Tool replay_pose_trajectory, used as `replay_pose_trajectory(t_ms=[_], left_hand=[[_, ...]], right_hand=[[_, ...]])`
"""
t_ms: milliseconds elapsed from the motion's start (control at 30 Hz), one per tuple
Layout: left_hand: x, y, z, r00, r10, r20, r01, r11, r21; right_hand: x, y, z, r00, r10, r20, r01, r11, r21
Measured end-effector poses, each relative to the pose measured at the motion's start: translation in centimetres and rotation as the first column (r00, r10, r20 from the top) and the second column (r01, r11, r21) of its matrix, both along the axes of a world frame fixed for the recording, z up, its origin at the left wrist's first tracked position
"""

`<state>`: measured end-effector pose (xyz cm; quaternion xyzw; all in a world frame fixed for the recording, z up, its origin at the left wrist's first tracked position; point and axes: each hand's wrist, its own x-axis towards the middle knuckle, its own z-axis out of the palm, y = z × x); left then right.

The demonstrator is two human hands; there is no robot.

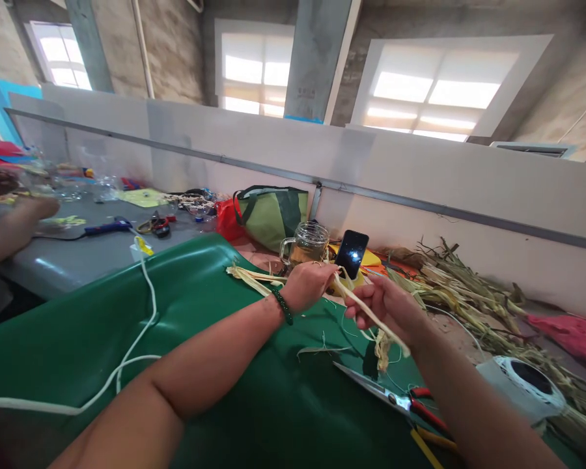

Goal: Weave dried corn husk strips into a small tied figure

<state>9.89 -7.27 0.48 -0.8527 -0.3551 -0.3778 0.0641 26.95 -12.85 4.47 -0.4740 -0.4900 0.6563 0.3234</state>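
Two bare arms (215, 365) reach over a big green sheet (254, 426). Dry stalks (459, 280) lie in a heap on the right. A green bag (268, 215) sits at the back. Scissors (396, 398) lie by the right arm (461, 384). A glass jar (311, 233) stands near the bag. The left hand (308, 288) is closed on a pale strip (378, 324), which slants down past the half-curled right hand (393, 303); I can't tell if that one grips it. A phone (352, 251) stands near the jar. Green beads (284, 307) ring the left wrist (273, 303).
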Motion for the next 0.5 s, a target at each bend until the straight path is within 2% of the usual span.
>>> replay_pose_trajectory(t_ms=[67,167,233,300,333,367,433,467,500], left_hand=[[-0.2,0.0,0.1,0.999,0.013,-0.045,-0.011,0.999,0.046],[-0.3,0.0,0.5,1.000,0.001,-0.005,-0.001,1.000,-0.003],[-0.3,0.0,0.9,0.991,-0.020,0.136,0.036,0.992,-0.120],[-0.2,0.0,1.1,0.943,-0.026,0.332,0.137,0.939,-0.316],[0.0,0.1,1.2,0.902,-0.017,0.431,0.222,0.875,-0.430],[0.1,0.1,1.2,0.854,0.005,0.520,0.323,0.780,-0.536],[0.5,0.1,1.1,0.755,0.068,0.652,0.528,0.526,-0.667],[0.7,0.0,1.0,0.713,0.101,0.694,0.609,0.401,-0.684],[0.8,0.0,0.9,0.679,0.131,0.723,0.667,0.301,-0.681]], right_hand=[[-0.1,-0.2,-0.2,0.998,0.067,0.009,-0.067,0.998,0.009],[-0.8,-0.9,-0.7,0.983,0.110,0.149,-0.129,0.983,0.129],[-1.4,-1.2,-1.0,0.973,0.032,0.228,-0.092,0.961,0.261],[-1.9,-1.2,-1.5,0.958,-0.105,0.267,-0.016,0.910,0.414],[-2.0,-1.1,-1.7,0.946,-0.177,0.273,0.021,0.871,0.491],[-2.1,-0.9,-2.0,0.930,-0.243,0.275,0.049,0.826,0.562],[-2.1,-0.5,-2.6,0.890,-0.354,0.286,0.071,0.729,0.681],[-1.9,-0.3,-2.9,0.866,-0.402,0.297,0.066,0.681,0.729],[-1.8,-0.1,-3.2,0.841,-0.442,0.312,0.051,0.639,0.768]])
